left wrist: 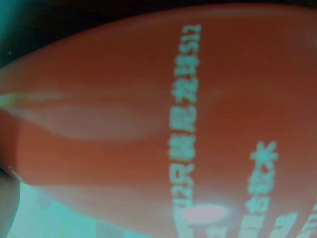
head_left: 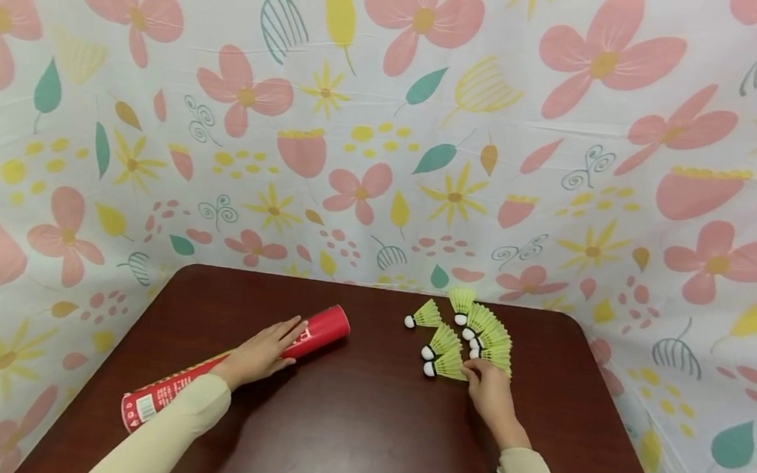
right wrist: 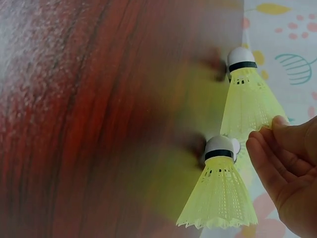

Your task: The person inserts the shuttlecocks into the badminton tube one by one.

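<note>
A long red shuttlecock tube point(head_left: 323, 329) lies slantwise on the dark wooden table point(head_left: 361, 430). My left hand point(head_left: 263, 353) rests on top of it with the fingers laid out straight. The left wrist view is filled by the tube's red wall point(left wrist: 163, 124) with blurred white print. Several yellow-green shuttlecocks point(head_left: 478, 335) with white corks lie in a loose cluster at the back right. My right hand point(head_left: 488, 389) reaches their near edge. In the right wrist view its loosely curled fingers point(right wrist: 282, 163) touch the skirt of one shuttlecock point(right wrist: 247, 99), beside another point(right wrist: 220, 198); no pinch shows.
A floral cloth point(head_left: 389, 117) hangs behind and drapes down both sides of the table. The table's rounded back corners lie near the shuttlecocks and the tube's far end. Bare wood point(right wrist: 74, 124) stretches between my two hands and toward the front edge.
</note>
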Tool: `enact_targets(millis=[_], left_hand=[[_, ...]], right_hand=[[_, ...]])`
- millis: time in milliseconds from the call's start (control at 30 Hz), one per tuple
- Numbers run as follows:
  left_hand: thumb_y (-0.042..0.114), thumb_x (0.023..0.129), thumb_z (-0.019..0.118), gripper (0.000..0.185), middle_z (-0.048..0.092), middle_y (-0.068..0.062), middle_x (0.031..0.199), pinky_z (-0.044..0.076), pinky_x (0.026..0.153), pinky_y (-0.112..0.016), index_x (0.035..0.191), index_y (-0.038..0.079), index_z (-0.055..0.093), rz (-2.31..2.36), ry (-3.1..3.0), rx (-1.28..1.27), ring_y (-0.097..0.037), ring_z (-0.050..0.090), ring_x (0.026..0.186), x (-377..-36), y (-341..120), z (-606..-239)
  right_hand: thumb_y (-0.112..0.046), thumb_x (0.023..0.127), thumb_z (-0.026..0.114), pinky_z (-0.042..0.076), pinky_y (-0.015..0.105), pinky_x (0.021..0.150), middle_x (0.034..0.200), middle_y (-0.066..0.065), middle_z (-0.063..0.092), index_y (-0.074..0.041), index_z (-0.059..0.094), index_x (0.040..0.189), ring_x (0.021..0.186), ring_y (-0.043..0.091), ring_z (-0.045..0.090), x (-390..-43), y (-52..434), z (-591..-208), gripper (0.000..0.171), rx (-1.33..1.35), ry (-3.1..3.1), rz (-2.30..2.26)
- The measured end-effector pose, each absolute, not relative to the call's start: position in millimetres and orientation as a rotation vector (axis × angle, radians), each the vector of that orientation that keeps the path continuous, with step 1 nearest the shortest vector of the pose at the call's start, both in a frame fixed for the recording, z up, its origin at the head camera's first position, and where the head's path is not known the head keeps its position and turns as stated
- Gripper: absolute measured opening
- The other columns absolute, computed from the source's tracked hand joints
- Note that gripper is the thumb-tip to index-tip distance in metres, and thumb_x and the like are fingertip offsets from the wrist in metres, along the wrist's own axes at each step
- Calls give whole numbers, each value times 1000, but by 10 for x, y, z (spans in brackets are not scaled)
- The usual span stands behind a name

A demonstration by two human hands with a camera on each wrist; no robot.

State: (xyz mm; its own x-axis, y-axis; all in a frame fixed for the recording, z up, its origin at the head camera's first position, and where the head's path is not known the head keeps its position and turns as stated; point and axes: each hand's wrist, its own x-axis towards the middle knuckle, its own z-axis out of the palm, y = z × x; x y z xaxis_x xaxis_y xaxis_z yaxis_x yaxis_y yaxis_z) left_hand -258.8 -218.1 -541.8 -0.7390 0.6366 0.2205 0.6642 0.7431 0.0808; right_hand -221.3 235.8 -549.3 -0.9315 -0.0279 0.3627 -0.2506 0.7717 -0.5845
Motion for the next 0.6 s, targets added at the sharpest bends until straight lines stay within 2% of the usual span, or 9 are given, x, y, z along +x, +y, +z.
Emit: enact_targets(millis=[367, 600], left_hand=[[28, 84, 75, 83, 37, -16, 149, 43, 102, -45, 151, 8, 30, -246, -2752, -1067, -32, 47, 126, -2536, -2153, -5391], [28, 84, 76, 84, 36, -16, 150, 43, 102, -45, 151, 8, 29, -262, -2696, -1128, -30, 46, 127, -2501, -2071, -5367]], right_hand=[[0, 87, 67, 49, 32, 56, 87, 15, 70, 3, 70, 94, 68, 22, 63, -2219, 2337, -5390, 8, 237, -2584, 957], [2, 85, 69, 52, 39, 60, 87, 16, 70, 4, 71, 92, 73, 26, 66, -2261, 2340, -5334, 7, 274, -2504, 933]])
